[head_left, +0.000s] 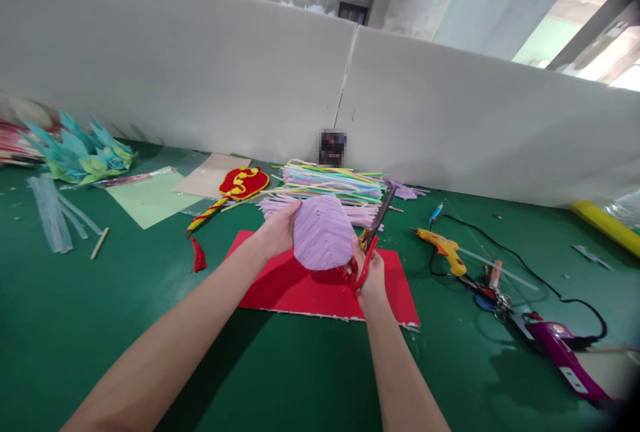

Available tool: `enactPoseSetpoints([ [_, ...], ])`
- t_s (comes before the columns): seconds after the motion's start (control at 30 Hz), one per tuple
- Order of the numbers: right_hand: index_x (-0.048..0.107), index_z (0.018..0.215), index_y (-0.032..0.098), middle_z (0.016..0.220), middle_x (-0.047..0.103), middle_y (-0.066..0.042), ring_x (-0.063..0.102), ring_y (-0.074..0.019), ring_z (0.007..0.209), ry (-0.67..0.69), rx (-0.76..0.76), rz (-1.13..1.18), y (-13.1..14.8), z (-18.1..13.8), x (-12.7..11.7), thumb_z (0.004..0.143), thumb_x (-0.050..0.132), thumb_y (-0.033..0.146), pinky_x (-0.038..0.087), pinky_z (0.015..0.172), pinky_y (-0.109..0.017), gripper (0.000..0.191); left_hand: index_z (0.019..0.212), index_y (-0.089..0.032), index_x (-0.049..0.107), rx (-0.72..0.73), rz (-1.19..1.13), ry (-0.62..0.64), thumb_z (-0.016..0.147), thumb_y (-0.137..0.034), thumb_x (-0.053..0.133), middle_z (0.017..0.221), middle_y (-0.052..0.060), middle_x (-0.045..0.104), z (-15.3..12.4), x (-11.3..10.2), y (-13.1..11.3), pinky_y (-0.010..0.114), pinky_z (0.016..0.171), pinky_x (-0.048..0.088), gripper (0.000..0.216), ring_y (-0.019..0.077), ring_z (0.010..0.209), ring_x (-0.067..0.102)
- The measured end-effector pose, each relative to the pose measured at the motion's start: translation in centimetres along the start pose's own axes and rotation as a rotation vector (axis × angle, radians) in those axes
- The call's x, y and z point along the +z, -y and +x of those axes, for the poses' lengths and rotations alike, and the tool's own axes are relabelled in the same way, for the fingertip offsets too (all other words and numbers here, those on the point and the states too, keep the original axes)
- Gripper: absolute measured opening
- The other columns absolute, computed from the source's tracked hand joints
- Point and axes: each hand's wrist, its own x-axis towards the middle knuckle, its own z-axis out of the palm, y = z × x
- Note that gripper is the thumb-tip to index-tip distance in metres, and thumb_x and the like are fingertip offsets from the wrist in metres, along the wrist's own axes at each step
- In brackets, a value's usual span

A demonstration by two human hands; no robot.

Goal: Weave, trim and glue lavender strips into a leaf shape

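A flat, rounded lilac piece (323,233), made of slanting strips that meet along the middle, is held up before me. My left hand (281,229) grips its left edge, the thumb near the upper corner. My right hand (369,275) is closed around the red handles of a pair of scissors (374,229), whose dark blades point up and away. The fingers of that hand also touch the right edge of the lilac piece. Beneath both hands lies a red board (300,295) with a rough white front edge.
Behind the board lies a pile of coloured pipe cleaners (330,182). To the left are a red and yellow fan (244,183) with a tassel, green paper (150,199) and teal paper petals (85,149). A yellow glue gun (444,249), its cord and a purple power strip (567,359) occupy the right.
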Motion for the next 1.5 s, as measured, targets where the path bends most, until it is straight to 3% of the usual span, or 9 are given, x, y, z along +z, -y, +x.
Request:
enactPoseSetpoints([
  [0.13, 0.055, 0.076, 0.017, 0.045, 0.050, 0.008, 0.037, -0.0040, 0.033, 0.035, 0.000, 0.010, 0.1, 0.0, 0.1, 0.054, 0.079, 0.042, 0.026, 0.033, -0.017, 0.041, 0.101, -0.019, 0.063, 0.105, -0.011, 0.005, 0.084, -0.043, 0.048, 0.102, 0.006, 0.069, 0.0, -0.3, -0.4, 0.032, 0.090, 0.045, 0.033, 0.0225, 0.105, 0.059],
  [0.3, 0.058, 0.075, 0.015, 0.046, 0.051, 0.008, 0.037, -0.0023, 0.034, -0.045, -0.031, -0.002, 0.2, 0.2, 0.0, 0.051, 0.081, 0.038, 0.025, 0.034, -0.016, 0.041, 0.096, -0.014, 0.066, -0.014, -0.050, 0.119, 0.081, -0.057, 0.045, 0.092, 0.009, 0.071, -0.3, -0.4, -0.5, 0.034, 0.085, 0.047, 0.050, 0.0267, 0.101, 0.061],
  [0.43, 0.059, 0.076, 0.015, 0.047, 0.051, 0.008, 0.037, -0.0024, 0.034, -0.080, -0.063, -0.005, 0.2, 0.3, -0.1, 0.051, 0.081, 0.041, 0.025, 0.033, -0.016, 0.041, 0.093, -0.014, 0.067, -0.006, 0.031, 0.071, 0.078, -0.026, 0.062, 0.090, 0.005, 0.071, -0.5, -0.3, 0.0, 0.028, 0.083, 0.048, 0.020, 0.0195, 0.090, 0.064],
  [0.57, 0.059, 0.081, 0.016, 0.045, 0.048, 0.009, 0.038, -0.0045, 0.033, -0.059, -0.058, -0.016, 0.1, 0.3, -0.2, 0.058, 0.074, 0.051, 0.026, 0.032, -0.017, 0.045, 0.089, -0.013, 0.067, -0.016, 0.122, 0.033, 0.073, -0.009, 0.065, 0.092, 0.006, 0.070, -0.5, -0.4, 0.4, 0.025, 0.080, 0.049, 0.017, 0.0145, 0.082, 0.064],
  [0.8, 0.058, 0.073, 0.016, 0.041, 0.043, 0.010, 0.033, -0.0031, 0.031, -0.073, -0.071, -0.041, 0.3, 0.1, -0.2, 0.055, 0.077, 0.050, 0.023, 0.030, -0.017, 0.042, 0.093, -0.015, 0.067, -0.061, 0.201, 0.082, 0.072, -0.025, 0.070, 0.097, 0.008, 0.070, -0.6, -0.7, 0.4, 0.030, 0.081, 0.049, 0.023, 0.0177, 0.086, 0.064],
  [0.9, 0.058, 0.072, 0.017, 0.039, 0.042, 0.010, 0.033, -0.0041, 0.031, -0.076, -0.079, -0.033, 0.4, 0.1, -0.2, 0.056, 0.075, 0.051, 0.024, 0.030, -0.018, 0.042, 0.094, -0.015, 0.067, -0.024, 0.255, 0.104, 0.068, -0.023, 0.074, 0.097, 0.008, 0.070, -0.6, -0.7, 0.5, 0.032, 0.088, 0.046, 0.029, 0.0192, 0.093, 0.063],
  [1.1, 0.062, 0.076, 0.016, 0.044, 0.050, 0.007, 0.041, -0.0064, 0.034, -0.097, -0.074, -0.001, 0.1, 0.4, -0.2, 0.056, 0.076, 0.050, 0.032, 0.035, -0.020, 0.042, 0.095, -0.014, 0.067, -0.001, 0.334, 0.157, 0.065, -0.022, 0.075, 0.096, 0.008, 0.071, -0.8, -0.5, 0.8, 0.036, 0.092, 0.043, 0.032, 0.0214, 0.096, 0.062],
  [1.23, 0.066, 0.076, 0.015, 0.062, 0.064, 0.000, 0.058, -0.0116, 0.055, -0.092, -0.096, -0.006, 0.0, 0.5, -0.3, 0.051, 0.081, 0.040, 0.047, 0.053, -0.024, 0.038, 0.096, -0.014, 0.067, 0.004, 0.336, 0.188, 0.065, -0.025, 0.075, 0.101, 0.009, 0.069, -0.6, -0.3, 1.4, 0.036, 0.090, 0.043, 0.034, 0.0215, 0.095, 0.062],
  [1.5, 0.067, 0.076, 0.014, 0.064, 0.064, -0.001, 0.056, -0.0127, 0.056, -0.081, -0.151, -0.103, 0.0, 0.6, -0.5, 0.056, 0.077, 0.040, 0.044, 0.051, -0.025, 0.034, 0.100, -0.013, 0.066, 0.089, 0.378, 0.144, 0.064, -0.033, 0.076, 0.106, 0.012, 0.068, -0.1, -0.3, 2.5, 0.038, 0.088, 0.043, 0.043, 0.0251, 0.098, 0.061],
])
